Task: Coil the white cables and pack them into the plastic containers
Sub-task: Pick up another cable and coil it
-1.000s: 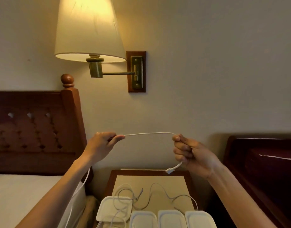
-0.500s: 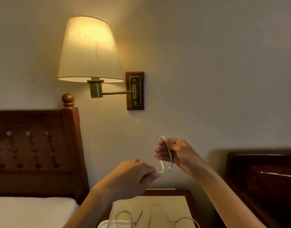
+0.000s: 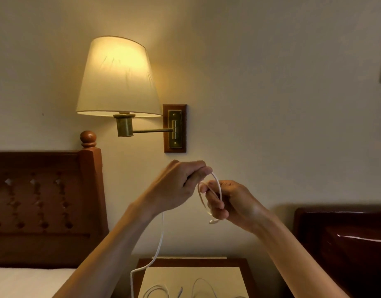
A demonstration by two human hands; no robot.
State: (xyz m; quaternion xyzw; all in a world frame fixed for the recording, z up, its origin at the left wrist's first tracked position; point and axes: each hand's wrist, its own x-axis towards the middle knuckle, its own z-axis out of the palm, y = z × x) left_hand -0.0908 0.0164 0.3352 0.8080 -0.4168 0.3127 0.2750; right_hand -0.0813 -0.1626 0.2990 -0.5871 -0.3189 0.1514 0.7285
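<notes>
I hold one white cable up in front of the wall. My right hand grips a small loop of it, with the plug end hanging just below the fingers. My left hand pinches the same cable at the top of the loop, touching the right hand's fingers. The rest of the cable hangs down from my left hand past the nightstand's left edge. More white cables lie loose on the nightstand at the bottom. The plastic containers are out of view.
A lit wall lamp hangs above my hands on a brass arm. A wooden headboard and white bed are at the left. Dark wooden furniture stands at the right.
My left hand has moved from far left to meet the right hand, turning the stretched cable into a loop. The view has tilted up, and the containers have dropped out of sight.
</notes>
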